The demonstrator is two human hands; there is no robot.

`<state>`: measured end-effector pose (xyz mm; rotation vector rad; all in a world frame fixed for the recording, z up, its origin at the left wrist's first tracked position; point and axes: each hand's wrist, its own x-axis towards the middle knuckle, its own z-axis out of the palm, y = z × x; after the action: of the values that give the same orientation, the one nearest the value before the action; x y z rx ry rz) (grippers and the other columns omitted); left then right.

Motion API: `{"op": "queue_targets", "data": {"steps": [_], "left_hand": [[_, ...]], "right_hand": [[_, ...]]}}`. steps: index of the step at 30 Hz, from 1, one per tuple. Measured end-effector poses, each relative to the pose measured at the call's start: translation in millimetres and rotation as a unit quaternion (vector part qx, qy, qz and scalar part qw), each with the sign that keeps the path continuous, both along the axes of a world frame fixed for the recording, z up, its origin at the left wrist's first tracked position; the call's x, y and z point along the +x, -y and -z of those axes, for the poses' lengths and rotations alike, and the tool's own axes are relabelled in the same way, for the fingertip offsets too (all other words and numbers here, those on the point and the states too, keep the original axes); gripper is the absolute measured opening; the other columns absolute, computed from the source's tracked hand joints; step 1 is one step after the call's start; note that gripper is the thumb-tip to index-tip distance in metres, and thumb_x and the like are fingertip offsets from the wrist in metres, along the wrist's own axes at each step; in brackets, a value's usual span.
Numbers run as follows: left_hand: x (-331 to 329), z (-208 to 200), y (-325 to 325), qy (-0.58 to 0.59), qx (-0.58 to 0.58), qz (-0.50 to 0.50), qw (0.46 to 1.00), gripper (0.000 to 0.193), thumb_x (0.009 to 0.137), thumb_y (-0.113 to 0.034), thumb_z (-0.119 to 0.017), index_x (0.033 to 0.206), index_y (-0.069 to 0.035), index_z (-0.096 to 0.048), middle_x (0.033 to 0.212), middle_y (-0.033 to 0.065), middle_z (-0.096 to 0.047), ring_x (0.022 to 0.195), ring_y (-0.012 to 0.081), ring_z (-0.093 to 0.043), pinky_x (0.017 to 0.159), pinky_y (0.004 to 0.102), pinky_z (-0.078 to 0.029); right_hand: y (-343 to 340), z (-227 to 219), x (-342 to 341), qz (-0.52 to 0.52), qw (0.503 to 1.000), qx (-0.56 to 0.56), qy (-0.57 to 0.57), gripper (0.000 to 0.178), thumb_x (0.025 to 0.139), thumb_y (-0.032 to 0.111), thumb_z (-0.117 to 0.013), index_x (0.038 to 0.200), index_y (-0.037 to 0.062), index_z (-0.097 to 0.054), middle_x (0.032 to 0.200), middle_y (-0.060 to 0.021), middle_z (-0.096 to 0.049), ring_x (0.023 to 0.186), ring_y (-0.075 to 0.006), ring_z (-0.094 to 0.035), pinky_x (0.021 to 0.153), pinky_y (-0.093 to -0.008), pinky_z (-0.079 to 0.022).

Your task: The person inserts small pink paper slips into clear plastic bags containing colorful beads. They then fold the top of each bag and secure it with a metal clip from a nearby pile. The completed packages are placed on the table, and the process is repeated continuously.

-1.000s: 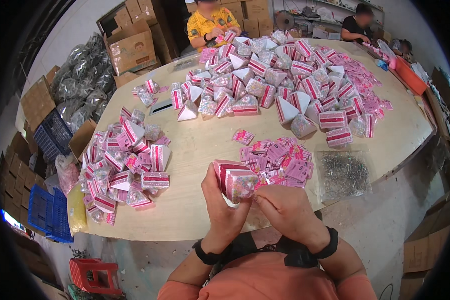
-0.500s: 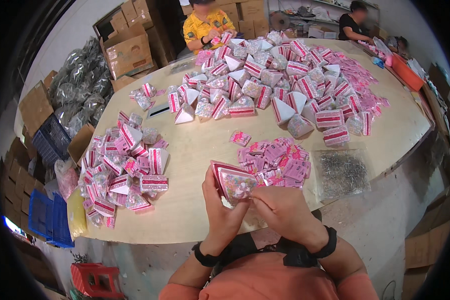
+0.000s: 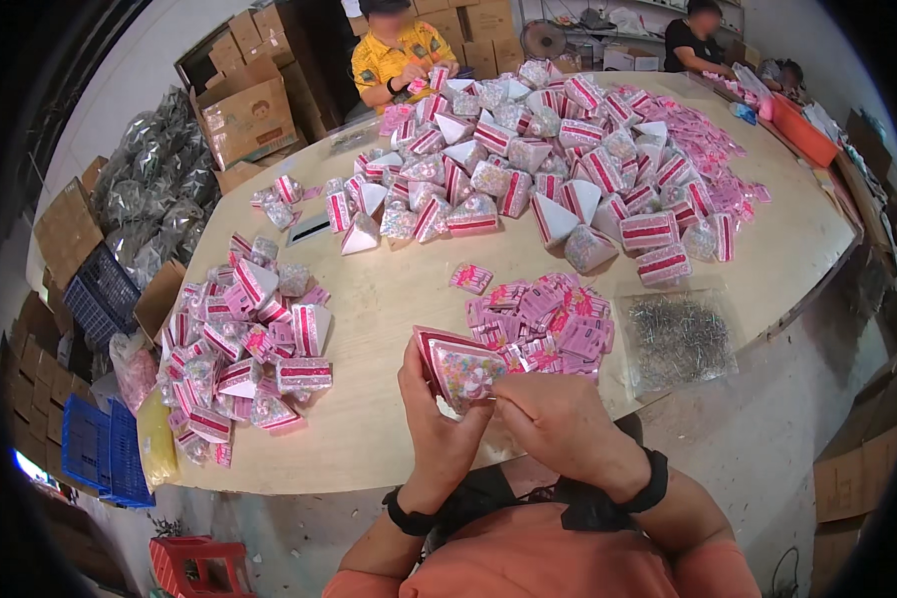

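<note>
My left hand [image 3: 437,431] is wrapped round a triangular cake-slice toy [image 3: 464,369], with a red-and-white striped side and a top of pastel beads under clear wrap. At the slice's right corner my right hand [image 3: 558,424] is closed in a pinch. Whatever those fingers grip is too small to make out. Just beyond the hands lies a heap of pink printed cards [image 3: 543,321]. To the right of the cards a shallow clear tray [image 3: 640,385] holds many thin metal pins [image 3: 680,334].
Wrapped cake slices with pink cards form a pile [image 3: 239,344] on the left. A larger heap of slices [image 3: 488,164] covers the table's far side. One person in yellow [image 3: 401,58] sits across, another in black [image 3: 696,45] at far right. Blue crates [image 3: 105,448] stand left of the table.
My view has shifted slightly. The right fingers have moved a little at the slice's corner, while the left hand keeps its hold.
</note>
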<state>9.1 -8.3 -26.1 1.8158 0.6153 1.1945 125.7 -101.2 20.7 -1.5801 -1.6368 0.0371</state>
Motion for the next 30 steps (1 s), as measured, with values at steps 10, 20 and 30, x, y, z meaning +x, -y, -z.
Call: {"op": "queue_targets", "data": {"steps": [10,20,30], "left_hand": [[0.5,-4.2,1.6,-0.047,0.082,-0.041,0.995,0.085,0.062,-0.003,-0.071,0.131,0.003,-0.023,0.114,0.0158,-0.037,0.103,0.027,-0.042,0.086,0.0339,-0.038],[-0.7,-3.6,1.2,-0.027,0.096,-0.03,0.995,0.082,0.063,-0.003,-0.07,0.13,0.004,-0.024,0.114,0.016,-0.037,0.102,0.0268,-0.041,0.086,0.034,-0.036],[-2.0,-5.1,3.5,-0.061,0.115,-0.047,0.99,0.08,0.064,-0.003,-0.07,0.129,0.005,-0.025,0.113,0.0171,-0.038,0.103,0.0288,-0.042,0.086,0.0353,-0.037]], "right_hand": [[-0.3,-2.1,1.2,-0.001,0.999,-0.033,-0.012,0.01,0.079,0.012,-0.051,0.072,0.0039,-0.05,0.059,-0.0142,-0.054,0.055,-0.0328,-0.056,0.047,-0.0417,-0.043],[-3.7,-5.4,4.5,-0.025,0.983,-0.073,-0.168,0.011,0.079,0.01,-0.05,0.078,0.0016,-0.057,0.062,-0.0137,-0.054,0.054,-0.0249,-0.055,0.051,-0.0339,-0.042],[-3.3,-4.4,5.1,-0.004,0.986,-0.092,-0.137,0.01,0.078,0.008,-0.051,0.077,0.0013,-0.058,0.062,-0.013,-0.056,0.052,-0.0237,-0.055,0.049,-0.0315,-0.042]]}}
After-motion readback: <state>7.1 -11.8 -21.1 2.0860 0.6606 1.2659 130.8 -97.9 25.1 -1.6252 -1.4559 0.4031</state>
